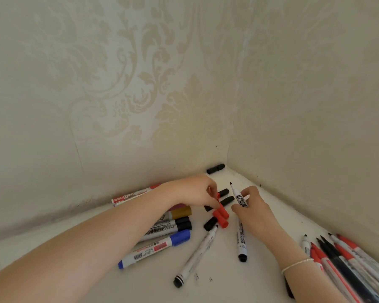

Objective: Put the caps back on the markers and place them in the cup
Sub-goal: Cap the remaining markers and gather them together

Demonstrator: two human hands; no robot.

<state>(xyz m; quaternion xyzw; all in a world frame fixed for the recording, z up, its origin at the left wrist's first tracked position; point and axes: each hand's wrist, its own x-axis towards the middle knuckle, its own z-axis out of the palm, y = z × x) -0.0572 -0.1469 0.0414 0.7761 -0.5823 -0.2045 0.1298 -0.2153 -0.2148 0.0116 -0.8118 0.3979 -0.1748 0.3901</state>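
My right hand [252,209] grips an uncapped black-tipped marker [239,196], tip pointing up and away. My left hand [193,190] pinches a red cap [218,196] just above a small pile of loose red caps [221,216] and black caps [227,200]. Two more uncapped white markers lie on the white table: one [197,254] at the centre, another [241,243] partly under my right wrist. Capped markers, among them a blue one [155,248], lie under my left forearm. No cup is in view.
A row of several uncapped red and black markers [346,261] lies at the right edge. One black cap [216,168] sits in the far corner where two wallpapered walls meet. A red-labelled marker [131,196] lies against the left wall.
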